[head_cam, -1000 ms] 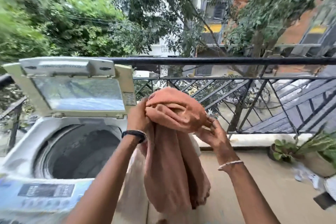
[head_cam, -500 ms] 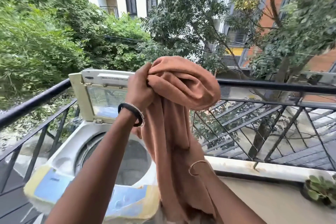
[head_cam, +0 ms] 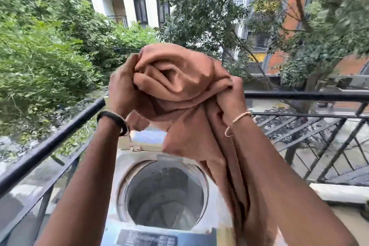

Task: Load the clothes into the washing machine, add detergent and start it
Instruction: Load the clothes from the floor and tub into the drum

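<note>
Both the left hand (head_cam: 121,94) and right hand (head_cam: 232,98) grip a bunched rust-brown cloth (head_cam: 179,82) above the white top-loading washing machine (head_cam: 165,191). Its raised lid is mostly hidden behind the cloth.

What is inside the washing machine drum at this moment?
The drum looks bare: only its grey metal wall and base show, no clothes. The brown cloth, gripped by the left hand and right hand, hangs over the drum's right edge and hides that part.

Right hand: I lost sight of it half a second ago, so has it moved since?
Yes. The right hand has come up from behind the hanging brown cloth and now grips its bunched top at railing height.
</note>
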